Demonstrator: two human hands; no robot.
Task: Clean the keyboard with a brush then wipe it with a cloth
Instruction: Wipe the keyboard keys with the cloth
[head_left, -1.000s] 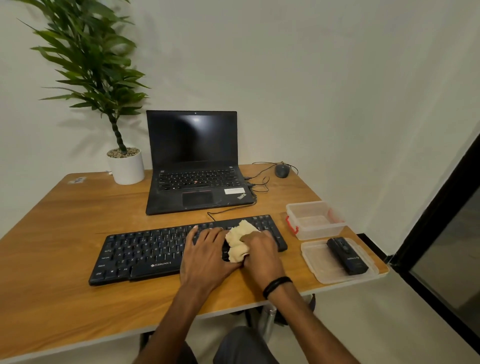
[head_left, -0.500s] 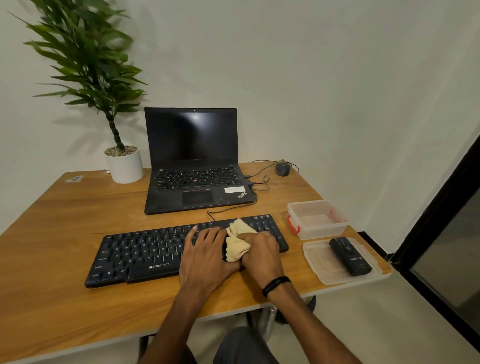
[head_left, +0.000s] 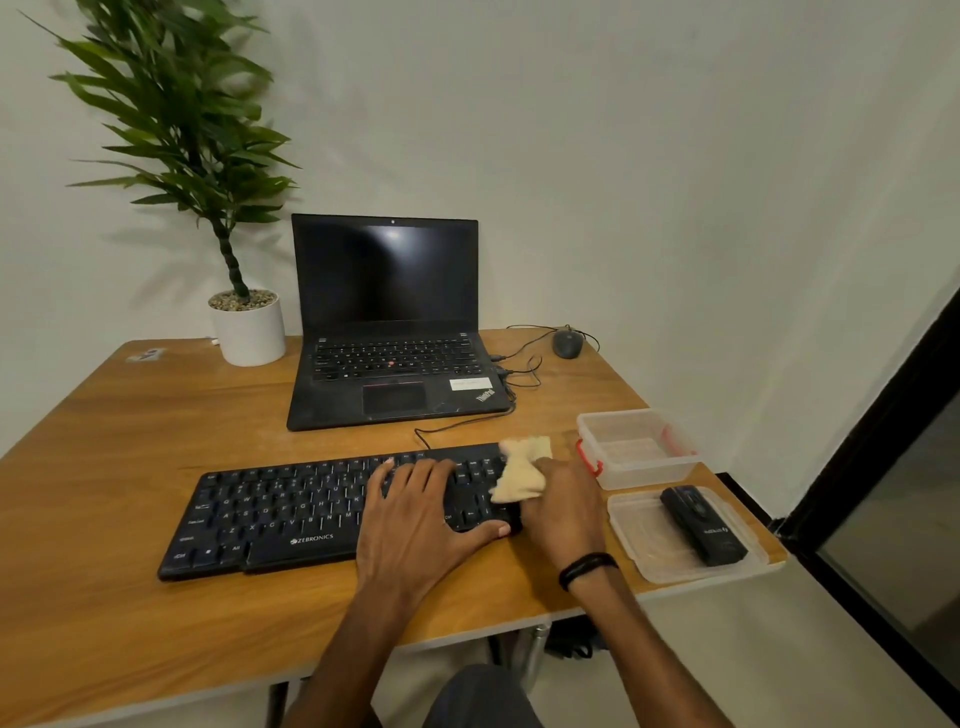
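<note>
Both forearms enter from the 6 o'clock edge of the view and extend toward 12 o'clock, bare to the wrist. The left hand (head_left: 415, 519) lies palm down and flat, its 4 fingers (head_left: 410, 475) spread slightly and pointing to 12 o'clock, the thumb stretched out toward 3 o'clock. The right hand (head_left: 563, 506) sits just beside it at 3 o'clock, knuckles up, its fingers curled closed around a bunched cloth (head_left: 522, 473) that protrudes from the grip toward 11 o'clock. The right wrist carries a dark band (head_left: 587, 569). The left thumb tip nearly meets the right hand.
</note>
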